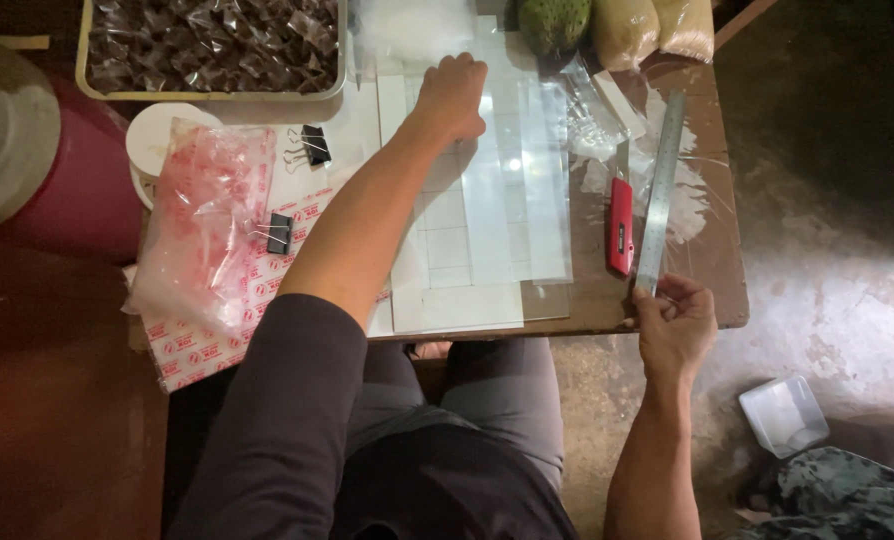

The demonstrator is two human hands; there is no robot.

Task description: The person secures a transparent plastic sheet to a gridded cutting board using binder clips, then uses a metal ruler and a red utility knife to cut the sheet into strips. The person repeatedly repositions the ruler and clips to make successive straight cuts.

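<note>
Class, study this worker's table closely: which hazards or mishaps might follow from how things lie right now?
1. The red utility knife lies close beside the metal ruler that the right hand grips; fingers might brush it.
2. The ruler's near end reaches the table edge; it may slip off.
3. The clear plastic sheets under the left hand look slick and might shift.

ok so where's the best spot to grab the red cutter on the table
Probably the middle of the red cutter, pinched across its narrow width. It lies flat, lengthwise away from the person, with the steel ruler close along its right side, so come from above; the right hand is nearest.
</note>
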